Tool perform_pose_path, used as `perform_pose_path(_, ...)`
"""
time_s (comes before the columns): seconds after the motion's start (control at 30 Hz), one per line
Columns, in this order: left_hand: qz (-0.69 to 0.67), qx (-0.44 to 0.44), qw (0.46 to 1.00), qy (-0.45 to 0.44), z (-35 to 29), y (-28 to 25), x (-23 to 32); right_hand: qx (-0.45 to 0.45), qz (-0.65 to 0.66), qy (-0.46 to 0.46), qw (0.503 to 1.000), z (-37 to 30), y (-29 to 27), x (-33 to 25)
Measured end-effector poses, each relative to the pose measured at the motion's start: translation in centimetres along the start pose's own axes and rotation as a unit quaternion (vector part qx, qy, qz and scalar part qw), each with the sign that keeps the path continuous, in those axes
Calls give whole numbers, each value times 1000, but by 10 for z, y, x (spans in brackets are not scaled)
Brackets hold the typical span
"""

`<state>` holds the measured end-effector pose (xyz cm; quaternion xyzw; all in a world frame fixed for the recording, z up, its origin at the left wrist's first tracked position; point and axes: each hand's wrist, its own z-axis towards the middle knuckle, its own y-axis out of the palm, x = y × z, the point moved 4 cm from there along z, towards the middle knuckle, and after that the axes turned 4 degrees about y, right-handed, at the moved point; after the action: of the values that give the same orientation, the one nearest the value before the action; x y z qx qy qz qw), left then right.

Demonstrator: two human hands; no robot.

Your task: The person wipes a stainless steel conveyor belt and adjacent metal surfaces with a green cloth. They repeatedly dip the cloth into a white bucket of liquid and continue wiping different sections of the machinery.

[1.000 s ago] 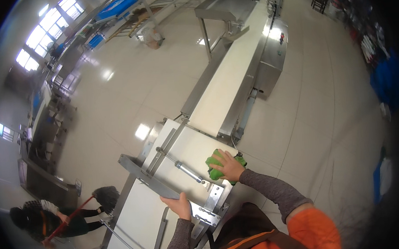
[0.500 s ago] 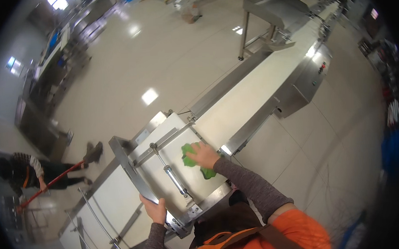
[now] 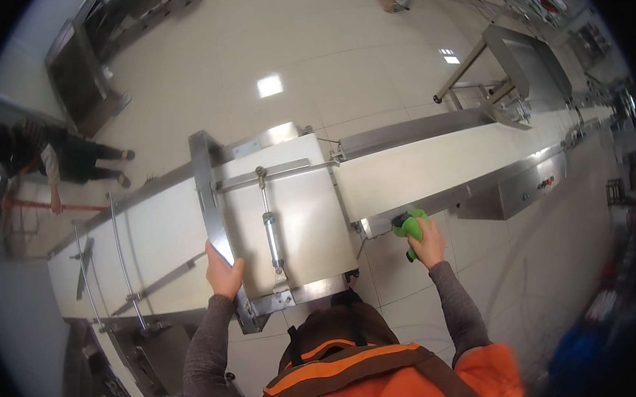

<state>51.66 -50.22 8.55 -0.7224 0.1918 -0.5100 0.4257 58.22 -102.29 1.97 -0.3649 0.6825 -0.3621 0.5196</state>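
My left hand [image 3: 225, 277] is closed around the near end of an upright metal frame plate [image 3: 211, 198] that spans the white conveyor belt [image 3: 302, 236]. In my right hand [image 3: 430, 246] is a crumpled green cloth [image 3: 413, 226] with a dark patch, held in bent fingers beside the near metal edge of the longer belt [image 3: 419, 169]. Whether the cloth touches that edge I cannot tell. Between my hands, a pneumatic cylinder [image 3: 272, 238] stretches over the short belt section toward a flat metal bar [image 3: 279, 170].
Curved metal rods [image 3: 124, 249] arch over the belt at the left. A steel stand [image 3: 523, 66] adjoins the long belt, and a control box [image 3: 524, 191] hangs below it. At far left a person [image 3: 57, 154] holds a red-handled tool. Tiled floor [image 3: 309, 66] surrounds the line.
My right hand has lifted the green cloth off the short belt and carried it right, past its edge. My left hand stays on the frame plate. The whole view has turned.
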Motion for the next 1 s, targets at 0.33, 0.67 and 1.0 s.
perform_pose_path(0.33, 7, 14, 1000, 12, 0, -6, 5, 21, -174, -294, 940, -37, 78, -111)
perform_pose_path(0.67, 10, 6, 1000, 8, -1, -4, -8, -281, -446, -80, 846, -104, 37, 102)
perform_pose_path(1.0, -2, 24, 1000, 9, 0, -2, -3, 43, -42, -193, 979, -52, -61, -81)
